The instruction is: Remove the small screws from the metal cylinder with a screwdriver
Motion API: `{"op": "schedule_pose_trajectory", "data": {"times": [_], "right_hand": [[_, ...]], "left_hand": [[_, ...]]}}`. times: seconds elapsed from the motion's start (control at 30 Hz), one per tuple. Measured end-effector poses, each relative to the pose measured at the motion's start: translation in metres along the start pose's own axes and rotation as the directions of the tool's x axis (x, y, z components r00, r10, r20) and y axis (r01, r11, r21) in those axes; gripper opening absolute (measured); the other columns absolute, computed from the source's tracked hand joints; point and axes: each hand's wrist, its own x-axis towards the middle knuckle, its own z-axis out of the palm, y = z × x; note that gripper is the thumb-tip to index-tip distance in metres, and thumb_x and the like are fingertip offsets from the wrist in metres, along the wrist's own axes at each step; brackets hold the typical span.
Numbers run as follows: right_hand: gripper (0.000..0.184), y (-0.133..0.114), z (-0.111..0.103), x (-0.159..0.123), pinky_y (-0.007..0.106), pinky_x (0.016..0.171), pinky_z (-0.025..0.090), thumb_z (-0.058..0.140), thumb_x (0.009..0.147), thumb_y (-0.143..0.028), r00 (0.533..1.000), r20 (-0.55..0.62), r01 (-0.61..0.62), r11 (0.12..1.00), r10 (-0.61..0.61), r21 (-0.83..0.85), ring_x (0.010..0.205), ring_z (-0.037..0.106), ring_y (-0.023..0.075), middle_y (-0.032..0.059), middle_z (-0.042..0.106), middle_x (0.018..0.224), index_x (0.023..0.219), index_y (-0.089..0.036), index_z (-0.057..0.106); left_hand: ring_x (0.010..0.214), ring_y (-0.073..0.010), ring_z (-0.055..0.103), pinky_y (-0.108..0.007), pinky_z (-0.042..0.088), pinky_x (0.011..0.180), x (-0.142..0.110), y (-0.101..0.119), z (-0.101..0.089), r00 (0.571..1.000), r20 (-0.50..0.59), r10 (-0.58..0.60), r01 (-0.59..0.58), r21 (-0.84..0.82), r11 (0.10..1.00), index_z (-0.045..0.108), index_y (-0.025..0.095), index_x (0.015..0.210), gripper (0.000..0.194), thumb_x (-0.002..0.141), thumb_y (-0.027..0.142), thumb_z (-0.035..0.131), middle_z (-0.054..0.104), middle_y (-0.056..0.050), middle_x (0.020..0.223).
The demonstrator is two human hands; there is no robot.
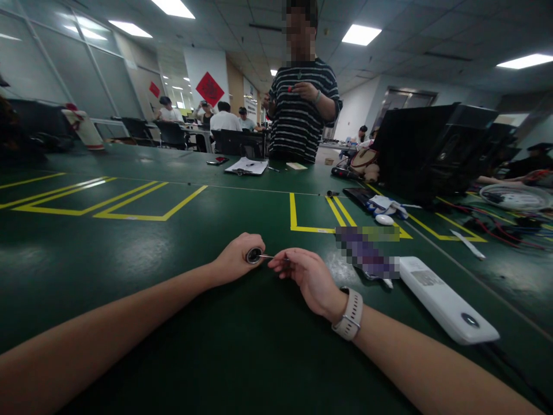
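Observation:
My left hand (238, 259) is closed around a small dark cylindrical part with a shiny round rim (253, 255), its open end facing me. Between my right thumb and fingers is a thin metal rod (268, 256), pointing left into or against that round opening; I cannot tell which. My right hand (305, 276) has its fingers bent around the rod's near end, which they hide. Both hands are just above the green table (181, 351).
A white power strip-like box (444, 300) with a cable lies to the right. Beyond are a white mouse-shaped object (384, 219), cloth gloves (384, 204), a clipboard (247, 166) and a black case (432, 147). Across the table stands a person in a striped shirt (302, 109).

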Motion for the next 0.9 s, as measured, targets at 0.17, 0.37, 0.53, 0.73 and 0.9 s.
{"op": "schedule_pose_trajectory", "data": {"times": [0.17, 0.37, 0.53, 0.73, 0.9], "right_hand": [[0.02, -0.0018, 0.0001, -0.0012, 0.027, 0.064, 0.04, 0.051, 0.078, -0.024, 1.0, -0.003, -0.014, 1.0, 0.014, 0.019, 0.071, 0.058, 0.0145, 0.0063, 0.069, 0.079, 0.076, -0.014, 0.068], [0.018, 0.0009, 0.0022, -0.0005, 0.027, 0.062, 0.039, 0.053, 0.075, -0.023, 1.0, -0.018, 0.017, 1.0, -0.017, -0.019, 0.07, 0.057, 0.0149, 0.0064, 0.069, 0.076, 0.072, -0.014, 0.068], [0.018, 0.0022, 0.0007, 0.0008, 0.027, 0.061, 0.039, 0.052, 0.073, -0.023, 0.999, -0.031, 0.025, 1.0, -0.025, 0.006, 0.066, 0.057, 0.0147, 0.0062, 0.068, 0.072, 0.068, -0.014, 0.067], [0.019, 0.0034, -0.0017, 0.0014, 0.028, 0.06, 0.04, 0.05, 0.071, -0.021, 0.995, -0.066, 0.073, 0.997, -0.074, -0.005, 0.061, 0.056, 0.0142, 0.0062, 0.067, 0.066, 0.063, -0.013, 0.065], [0.02, 0.0061, -0.0048, 0.0025, 0.027, 0.058, 0.039, 0.049, 0.071, -0.02, 0.989, -0.09, 0.119, 0.992, -0.122, -0.037, 0.058, 0.055, 0.0137, 0.005, 0.066, 0.061, 0.06, -0.014, 0.065]], "left_hand": [[0.059, -0.0115, 0.047, -0.025, 0.038, 0.06, 0.0005, 0.0011, -0.0019, 1.0, 0.018, -0.024, 0.026, -0.099, 0.995, 0.045, 0.018, 0.064, 0.017, 0.078, 0.025, 0.052, 0.048, 0.003, 0.063], [0.061, -0.0126, 0.048, -0.028, 0.037, 0.064, 0.0011, 0.0008, 0.0002, 0.999, 0.035, 0.004, -0.003, -0.026, 1.0, 0.046, 0.017, 0.064, 0.017, 0.078, 0.024, 0.052, 0.049, 0.003, 0.062], [0.063, -0.0135, 0.051, -0.03, 0.038, 0.068, 0.0019, -0.0013, 0.003, 0.997, 0.07, 0.037, -0.04, 0.049, 0.998, 0.048, 0.017, 0.065, 0.015, 0.08, 0.021, 0.049, 0.052, 0.002, 0.065], [0.063, -0.0133, 0.051, -0.029, 0.038, 0.068, 0.0022, 0.0004, 0.0018, 0.997, 0.079, -0.011, 0.004, 0.081, 0.997, 0.047, 0.017, 0.065, 0.015, 0.079, 0.02, 0.051, 0.052, 0.002, 0.065], [0.064, -0.0141, 0.05, -0.029, 0.038, 0.066, 0.0027, 0.0006, 0.0017, 0.997, 0.067, -0.044, 0.037, 0.099, 0.994, 0.047, 0.017, 0.067, 0.013, 0.079, 0.021, 0.051, 0.052, 0.002, 0.067]]}}
